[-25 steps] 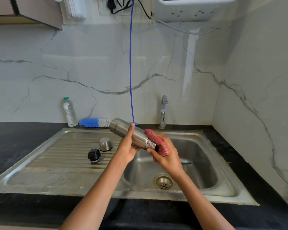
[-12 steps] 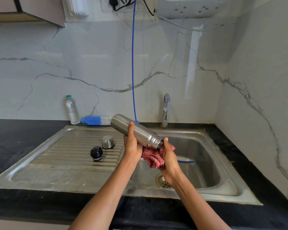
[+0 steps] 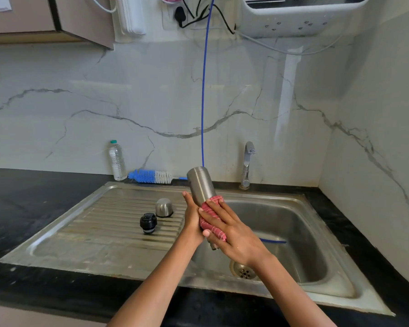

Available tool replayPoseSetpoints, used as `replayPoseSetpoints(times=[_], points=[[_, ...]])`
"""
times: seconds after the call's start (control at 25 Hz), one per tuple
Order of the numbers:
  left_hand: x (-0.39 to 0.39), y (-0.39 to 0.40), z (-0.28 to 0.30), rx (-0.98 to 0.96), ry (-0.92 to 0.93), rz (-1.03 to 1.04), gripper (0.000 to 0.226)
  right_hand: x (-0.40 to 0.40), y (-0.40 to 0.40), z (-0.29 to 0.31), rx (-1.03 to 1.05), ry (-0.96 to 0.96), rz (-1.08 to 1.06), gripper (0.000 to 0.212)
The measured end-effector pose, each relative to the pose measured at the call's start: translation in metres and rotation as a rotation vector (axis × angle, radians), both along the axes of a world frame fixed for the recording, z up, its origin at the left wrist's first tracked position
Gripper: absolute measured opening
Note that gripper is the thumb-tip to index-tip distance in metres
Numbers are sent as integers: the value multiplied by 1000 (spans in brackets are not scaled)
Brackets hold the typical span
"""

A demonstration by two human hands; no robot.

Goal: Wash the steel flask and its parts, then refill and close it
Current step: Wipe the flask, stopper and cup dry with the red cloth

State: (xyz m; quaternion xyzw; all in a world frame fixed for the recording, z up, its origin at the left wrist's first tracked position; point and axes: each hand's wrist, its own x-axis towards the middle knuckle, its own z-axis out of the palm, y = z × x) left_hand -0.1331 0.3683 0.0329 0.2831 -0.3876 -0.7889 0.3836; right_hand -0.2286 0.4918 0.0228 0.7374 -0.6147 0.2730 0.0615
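Over sink [image 3: 293, 208], flask [image 3: 201, 182] now steeper, cloth [image 3: 211, 220] wrapping it.

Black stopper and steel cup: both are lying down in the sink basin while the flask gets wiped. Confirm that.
Not the basin. The head view shows the black stopper and steel cup on the ribbed draining board, left of it, while the flask gets wiped.

Red cloth [image 3: 211, 218] and right hand [image 3: 234, 237] hide the flask [image 3: 201, 182] neck.
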Motion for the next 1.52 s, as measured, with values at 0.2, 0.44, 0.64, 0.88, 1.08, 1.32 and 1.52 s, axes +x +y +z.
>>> replayPoseSetpoints(times=[0.2,0.44,0.64,0.88,1.08,1.32,1.52], points=[[8,6,3,-124,-58,-107,71,-4,-31,17,-75,-77,-55,58],[0,11,0,-360,-242,-110,63,-26,-68,61,-216,-327,-213,57],[1,5,6,-250,-92,-171,69,-5,-55,50,-174,-562,-127,56],[17,-15,5,-29,-27,-109,88,36,2,-15,-63,-464,-22,54],[11,-13,8,-24,-29,-2,100,39,-4,-18,-215,-448,-52,54],[6,6,15,-317,-95,-77,66,15,-30,12,-265,-436,-109,56],[11,11,20,-207,-139,-141,69,-12,-55,58,-203,-591,-53,54]])
